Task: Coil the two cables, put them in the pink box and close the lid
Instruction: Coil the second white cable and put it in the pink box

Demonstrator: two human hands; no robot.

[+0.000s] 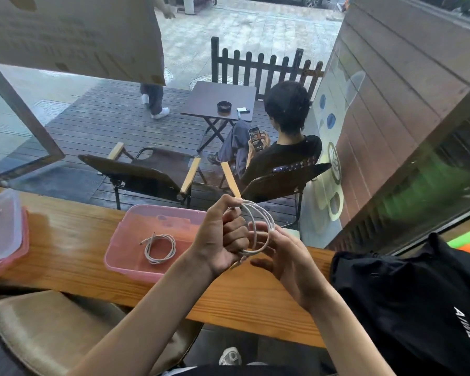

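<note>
The open pink box [120, 248] stands on the wooden counter [73, 240]. One white cable [160, 248] lies coiled on the box's floor. A second white cable [261, 226] is looped into a coil above the counter, just right of the box. My left hand [223, 237] grips that coil in a fist, thumb up. Beside it, my right hand [280, 256] holds the coil's right side, with fingers through the loops. The box's lid [3, 232], clear with a pink rim, lies at the counter's far left.
A black backpack [407, 299] sits on the counter's right end, close to my right arm. Behind the counter is a window with a person seated outside. A tan stool [46, 329] stands below the counter on the left.
</note>
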